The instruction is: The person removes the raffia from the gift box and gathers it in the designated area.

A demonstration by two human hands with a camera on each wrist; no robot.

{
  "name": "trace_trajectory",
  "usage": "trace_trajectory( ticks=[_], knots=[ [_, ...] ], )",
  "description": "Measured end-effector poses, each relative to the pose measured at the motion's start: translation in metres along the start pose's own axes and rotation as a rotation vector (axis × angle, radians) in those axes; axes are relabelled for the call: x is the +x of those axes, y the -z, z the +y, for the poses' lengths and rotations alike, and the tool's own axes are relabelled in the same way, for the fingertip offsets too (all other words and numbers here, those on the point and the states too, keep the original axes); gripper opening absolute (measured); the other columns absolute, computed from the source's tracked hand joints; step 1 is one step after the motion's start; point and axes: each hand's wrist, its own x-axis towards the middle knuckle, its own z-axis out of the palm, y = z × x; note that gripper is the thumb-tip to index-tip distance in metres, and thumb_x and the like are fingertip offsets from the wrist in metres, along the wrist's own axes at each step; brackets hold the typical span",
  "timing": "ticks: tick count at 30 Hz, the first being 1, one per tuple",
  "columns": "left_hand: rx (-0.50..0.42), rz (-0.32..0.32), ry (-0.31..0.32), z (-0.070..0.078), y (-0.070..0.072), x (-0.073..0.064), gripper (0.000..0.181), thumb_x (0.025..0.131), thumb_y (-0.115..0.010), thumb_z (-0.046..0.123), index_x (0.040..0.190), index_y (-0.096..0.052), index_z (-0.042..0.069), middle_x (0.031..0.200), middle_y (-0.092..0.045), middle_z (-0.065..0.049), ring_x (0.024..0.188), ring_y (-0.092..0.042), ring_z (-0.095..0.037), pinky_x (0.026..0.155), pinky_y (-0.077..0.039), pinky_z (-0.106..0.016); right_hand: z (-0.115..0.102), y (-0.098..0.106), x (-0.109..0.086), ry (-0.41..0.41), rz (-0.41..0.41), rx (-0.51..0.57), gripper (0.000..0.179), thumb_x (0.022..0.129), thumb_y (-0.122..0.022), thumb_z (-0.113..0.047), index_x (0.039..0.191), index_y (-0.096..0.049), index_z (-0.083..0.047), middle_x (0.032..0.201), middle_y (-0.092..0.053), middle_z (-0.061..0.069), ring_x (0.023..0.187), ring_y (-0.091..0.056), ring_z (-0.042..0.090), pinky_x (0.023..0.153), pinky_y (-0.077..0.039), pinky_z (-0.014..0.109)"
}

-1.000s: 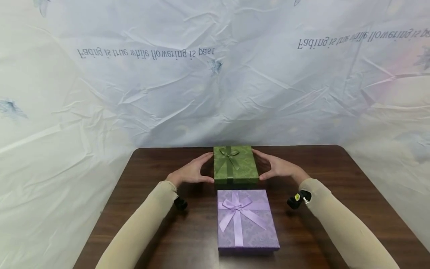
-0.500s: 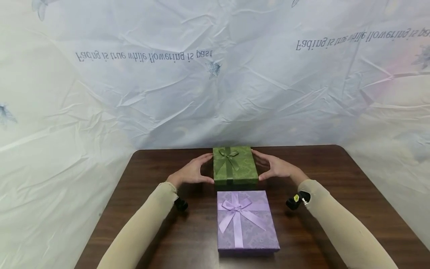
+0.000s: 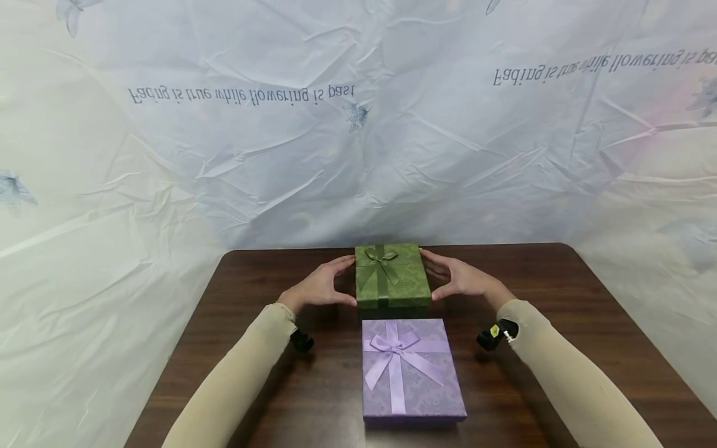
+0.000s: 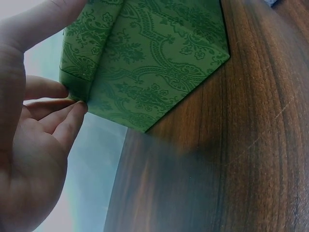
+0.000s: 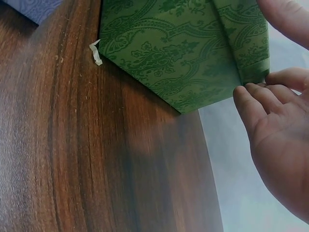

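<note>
At the table's far edge stands a green gift box (image 3: 406, 280) with a green ribbon bow on its lid. My left hand (image 3: 316, 286) holds the left side of the lid, thumb at the near corner and fingers toward the far corner. Mirroring it, my right hand (image 3: 467, 280) holds the right side. In the left wrist view, the fingertips (image 4: 77, 108) press in at the lower edge of the lid (image 4: 87, 48). The right wrist view shows the other fingertips (image 5: 240, 92) at the same edge of the lid (image 5: 248, 43), whose rim overlaps the box's body.
A purple gift box (image 3: 420, 386) with a lilac ribbon bow lies on the dark wooden table (image 3: 313, 398), just in front of the green one. A small white scrap (image 5: 96, 53) shows by the green box's corner. Behind the table hangs a pale printed sheet (image 3: 291, 149).
</note>
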Motion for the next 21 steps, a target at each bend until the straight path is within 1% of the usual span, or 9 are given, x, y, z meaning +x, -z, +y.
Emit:
trace_trajectory(
  ticks=[7,12,21],
  knots=[
    [0.016,0.017,-0.003,-0.0014,0.0007,-0.0003,0.105,0.073,-0.082,0.051,0.153,-0.031,0.008,0.159,-0.028,-0.014,0.144,-0.031,-0.029,0.114,-0.038,-0.048,-0.0040,-0.0006,-0.0004,-0.003,0.003,0.009,0.109,0.081,-0.080,-0.009,0.157,-0.002,-0.006,0.163,-0.003,0.018,0.146,-0.016,0.039,0.112,-0.032,0.051],
    [0.008,0.029,-0.015,-0.0006,0.0014,-0.0006,0.105,0.072,-0.083,0.051,0.152,-0.033,0.006,0.158,-0.029,-0.017,0.143,-0.034,-0.032,0.113,-0.038,-0.050,-0.0055,0.0009,-0.0005,-0.003,-0.006,0.006,0.108,0.082,-0.079,-0.011,0.158,-0.002,-0.008,0.163,-0.002,0.017,0.146,-0.016,0.039,0.111,-0.033,0.051],
    [-0.011,0.041,-0.026,0.0008,0.0050,0.0009,0.104,0.072,-0.084,0.047,0.152,-0.033,0.004,0.158,-0.029,-0.017,0.139,-0.039,-0.032,0.112,-0.041,-0.047,-0.0097,0.0035,-0.0006,0.004,0.013,-0.009,0.108,0.081,-0.080,-0.010,0.158,-0.004,-0.007,0.163,-0.004,0.016,0.146,-0.018,0.038,0.111,-0.035,0.049]
  ],
)
